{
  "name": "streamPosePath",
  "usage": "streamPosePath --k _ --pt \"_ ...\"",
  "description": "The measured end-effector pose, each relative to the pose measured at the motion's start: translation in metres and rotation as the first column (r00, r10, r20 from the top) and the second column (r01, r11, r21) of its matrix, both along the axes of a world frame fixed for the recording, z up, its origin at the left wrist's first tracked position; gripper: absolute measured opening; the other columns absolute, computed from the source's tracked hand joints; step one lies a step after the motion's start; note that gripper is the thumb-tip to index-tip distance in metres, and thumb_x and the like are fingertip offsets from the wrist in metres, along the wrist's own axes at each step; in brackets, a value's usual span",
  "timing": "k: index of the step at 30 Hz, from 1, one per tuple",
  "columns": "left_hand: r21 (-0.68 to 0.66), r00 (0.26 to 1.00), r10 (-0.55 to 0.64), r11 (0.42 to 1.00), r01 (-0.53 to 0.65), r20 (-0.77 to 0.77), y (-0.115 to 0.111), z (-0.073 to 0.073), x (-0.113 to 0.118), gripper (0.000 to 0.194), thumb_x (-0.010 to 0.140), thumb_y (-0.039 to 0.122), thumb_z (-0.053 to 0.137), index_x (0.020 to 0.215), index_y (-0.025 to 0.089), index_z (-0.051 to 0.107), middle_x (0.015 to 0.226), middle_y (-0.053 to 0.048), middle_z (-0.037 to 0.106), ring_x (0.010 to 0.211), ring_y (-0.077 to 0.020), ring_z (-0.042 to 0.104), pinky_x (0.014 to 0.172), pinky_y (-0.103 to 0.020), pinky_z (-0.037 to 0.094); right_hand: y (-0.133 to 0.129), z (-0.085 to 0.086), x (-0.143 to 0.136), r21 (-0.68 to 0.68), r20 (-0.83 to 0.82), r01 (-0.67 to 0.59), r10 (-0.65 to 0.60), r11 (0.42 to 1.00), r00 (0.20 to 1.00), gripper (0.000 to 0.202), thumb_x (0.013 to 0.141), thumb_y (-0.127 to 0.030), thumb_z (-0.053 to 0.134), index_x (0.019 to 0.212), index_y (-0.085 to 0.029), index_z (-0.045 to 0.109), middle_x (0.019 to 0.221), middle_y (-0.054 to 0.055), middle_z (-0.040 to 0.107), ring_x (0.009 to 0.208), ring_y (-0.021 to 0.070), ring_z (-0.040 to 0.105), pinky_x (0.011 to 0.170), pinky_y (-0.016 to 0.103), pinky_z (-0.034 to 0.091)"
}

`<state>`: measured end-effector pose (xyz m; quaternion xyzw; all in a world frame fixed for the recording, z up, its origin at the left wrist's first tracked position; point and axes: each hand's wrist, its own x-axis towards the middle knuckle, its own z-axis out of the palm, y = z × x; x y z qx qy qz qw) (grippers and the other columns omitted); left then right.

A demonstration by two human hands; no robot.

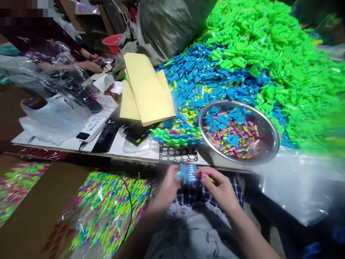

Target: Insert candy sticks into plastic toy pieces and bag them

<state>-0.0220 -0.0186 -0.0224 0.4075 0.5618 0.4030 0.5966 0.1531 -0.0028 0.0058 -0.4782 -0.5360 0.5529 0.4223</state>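
Above my lap, just off the table's front edge, my left hand point(171, 183) grips a small blue plastic piece point(189, 172) with a ridged, slatted face. Between the fingertips of my right hand point(219, 185) is a small pink-and-red wrapped tube point(204, 175) with a yellow-green end, close against the blue piece's right side. Whether the two parts touch, I cannot tell. Beyond my hands stands a steel bowl point(272, 153) of similar small wrapped tubes point(242, 138), with several blue pieces lying on top.
A heap of blue pieces point(194, 68) and green pieces point(296, 64) covers the table's back and right. Yellow cards point(151, 93), a white power bank point(94, 126) and plastic bags point(54, 120) lie left. Bagged colourful pieces point(107, 208) lie below left. Another person's hands point(93, 64) work at far left.
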Motion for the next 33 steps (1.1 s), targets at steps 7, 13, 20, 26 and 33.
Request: streamPosePath --k 7,13,20,26,33 --pt "-0.351 0.954 0.212 0.927 -0.129 0.21 -0.006 -0.004 0.013 0.051 0.059 0.064 0.061 0.078 0.016 0.057 0.056 0.002 0.052 0.052 -0.0102 0.048 0.053 -0.023 0.039 -0.005 0.004 -0.005 0.224 0.116 -0.278 0.258 0.934 0.959 0.016 0.079 -0.024 0.058 0.092 -0.026 0.067 0.104 0.006 0.062 0.098 0.0204 0.056 0.087 0.035 0.044" --pt "-0.315 0.928 0.295 0.924 -0.217 0.227 0.006 0.017 0.011 0.044 0.058 0.053 0.068 0.081 0.017 0.059 0.066 0.0 0.062 0.062 -0.0146 0.057 0.06 -0.025 0.045 -0.001 0.003 -0.003 0.115 0.148 -0.15 0.133 0.982 0.98 0.015 0.08 -0.032 0.056 0.087 -0.023 0.067 0.088 0.005 0.058 0.085 0.0183 0.055 0.077 0.03 0.044" --pt "-0.254 0.952 0.211 0.955 -0.152 0.224 0.006 0.023 0.004 0.039 0.059 0.05 0.069 0.075 0.016 0.06 0.069 -0.001 0.063 0.067 -0.0161 0.058 0.064 -0.026 0.045 0.001 0.004 -0.008 -0.073 0.007 -0.292 0.293 0.954 0.956 0.025 0.084 -0.039 0.05 0.095 -0.022 0.065 0.088 0.003 0.054 0.086 0.0149 0.052 0.078 0.025 0.042" --pt "-0.247 0.956 0.162 0.964 -0.1 0.244 0.007 0.027 0.005 0.041 0.056 0.051 0.071 0.075 0.016 0.061 0.07 -0.001 0.064 0.063 -0.014 0.057 0.062 -0.024 0.044 0.004 0.005 -0.008 -0.086 -0.057 -0.321 0.317 0.943 0.947 0.026 0.084 -0.04 0.05 0.094 -0.022 0.066 0.089 0.003 0.054 0.087 0.0151 0.052 0.078 0.025 0.042" --pt "-0.371 0.917 0.183 0.928 -0.043 0.353 0.007 0.028 0.005 0.046 0.052 0.048 0.074 0.081 0.016 0.06 0.071 -0.002 0.065 0.065 -0.0161 0.06 0.063 -0.026 0.046 0.0 0.0 -0.011 -0.268 -0.256 -0.361 0.295 0.893 0.921 0.033 0.078 -0.048 0.055 0.089 -0.019 0.068 0.072 0.003 0.061 0.063 0.0121 0.051 0.058 0.024 0.041"
